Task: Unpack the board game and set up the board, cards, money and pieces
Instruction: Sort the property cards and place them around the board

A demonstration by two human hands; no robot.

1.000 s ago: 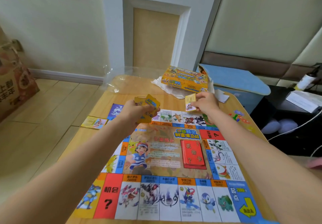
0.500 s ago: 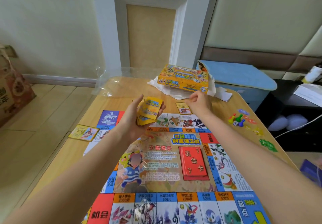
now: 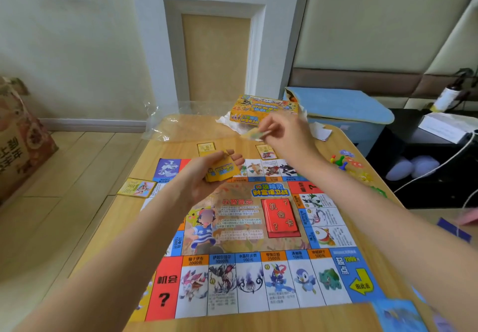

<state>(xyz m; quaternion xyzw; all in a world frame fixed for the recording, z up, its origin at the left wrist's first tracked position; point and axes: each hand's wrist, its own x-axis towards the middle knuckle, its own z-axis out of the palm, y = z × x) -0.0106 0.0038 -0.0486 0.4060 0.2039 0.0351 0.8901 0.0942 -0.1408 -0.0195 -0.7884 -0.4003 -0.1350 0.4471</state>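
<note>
The colourful game board [image 3: 248, 228] lies flat on the wooden table [image 3: 124, 215]. My left hand [image 3: 204, 179] holds a small stack of yellow cards [image 3: 223, 170] above the board's far edge. My right hand [image 3: 282, 135] pinches a single card [image 3: 254, 133], raised above the table beyond the board. Two cards lie on the table past the far edge, one [image 3: 206, 148] to the left and one [image 3: 265, 150] to the right. A third card [image 3: 137, 187] lies left of the board. A red card pile [image 3: 280, 218] sits on the board's centre. The game box [image 3: 261, 110] stands at the far end.
Small coloured playing pieces [image 3: 341, 162] lie at the table's right edge. Clear plastic wrap [image 3: 168, 122] and white paper [image 3: 319, 130] lie at the far end. A blue storage box [image 3: 346, 114] stands beyond the table, a cardboard box [image 3: 18, 137] on the floor at left.
My right hand left a card on the table past the board's far edge and now holds another card, lifted higher. My left hand with the stack stayed roughly in place.
</note>
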